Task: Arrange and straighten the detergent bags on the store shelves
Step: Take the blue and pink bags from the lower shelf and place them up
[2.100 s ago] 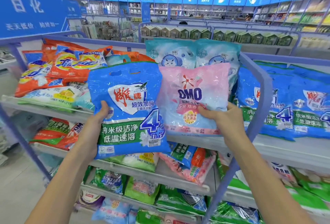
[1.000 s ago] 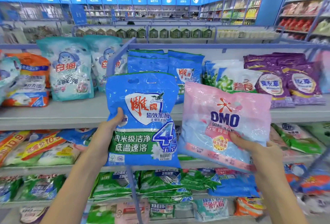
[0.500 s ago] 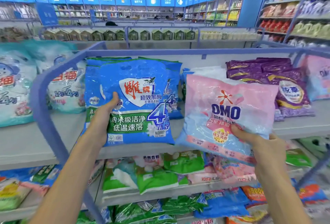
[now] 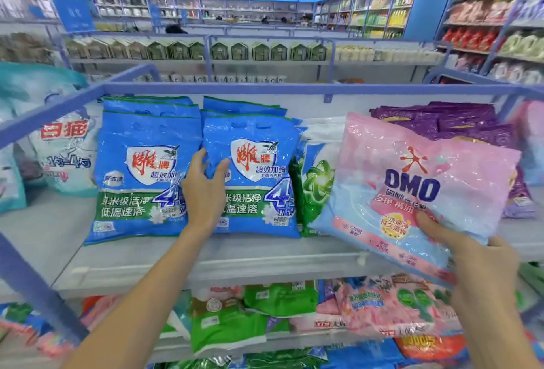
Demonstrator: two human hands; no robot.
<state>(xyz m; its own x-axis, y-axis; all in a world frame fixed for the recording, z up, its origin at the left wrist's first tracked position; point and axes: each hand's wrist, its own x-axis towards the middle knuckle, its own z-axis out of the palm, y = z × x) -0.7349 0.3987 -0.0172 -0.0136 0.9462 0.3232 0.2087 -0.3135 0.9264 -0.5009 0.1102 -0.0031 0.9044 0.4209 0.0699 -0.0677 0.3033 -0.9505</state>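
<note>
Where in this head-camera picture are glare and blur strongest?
Head view: glare glints on the wrinkled film of the pink OMO bag and the blue bag gripped by the left hand; the purple bags and the teal bag at the left edge are smeared; far shelves are soft.

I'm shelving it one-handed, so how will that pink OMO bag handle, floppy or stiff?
Probably floppy: the pink OMO bag wrinkles around the right hand pinching its lower corner. Its glossy film looks slippery, so it may slide.
</note>
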